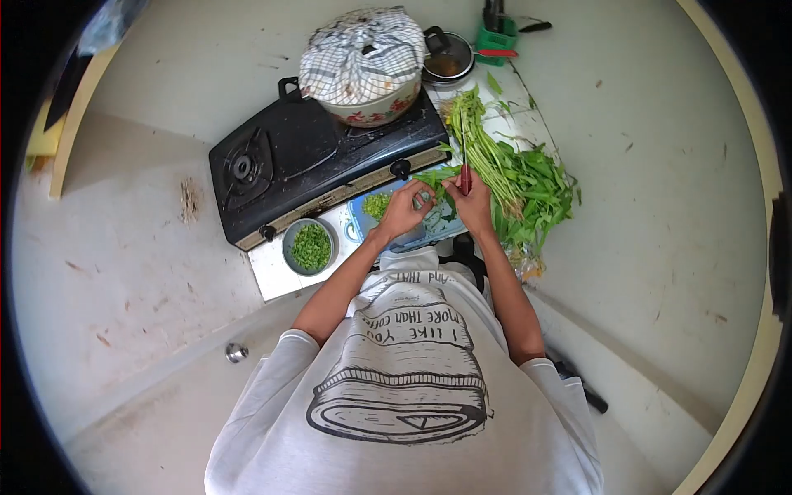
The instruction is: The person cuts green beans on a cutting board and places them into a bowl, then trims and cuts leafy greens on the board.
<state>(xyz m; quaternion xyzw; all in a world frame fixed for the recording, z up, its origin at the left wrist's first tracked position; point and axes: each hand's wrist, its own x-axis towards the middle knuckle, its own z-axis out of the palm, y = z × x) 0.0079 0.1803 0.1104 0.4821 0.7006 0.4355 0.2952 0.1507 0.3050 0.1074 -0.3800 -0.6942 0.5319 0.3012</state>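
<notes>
2 forearms bare, stretched forward, converging just before gas stove front edge. Left hand fingers curled, pinching. Right hand fisted, just beside left.

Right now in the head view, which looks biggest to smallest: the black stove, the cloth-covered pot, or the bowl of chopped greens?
1. black stove
2. cloth-covered pot
3. bowl of chopped greens
No two look alike in size; the differences are plain.

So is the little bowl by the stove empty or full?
Not empty: the little bowl holds a heap of chopped greens that hides most of its bottom.
</notes>
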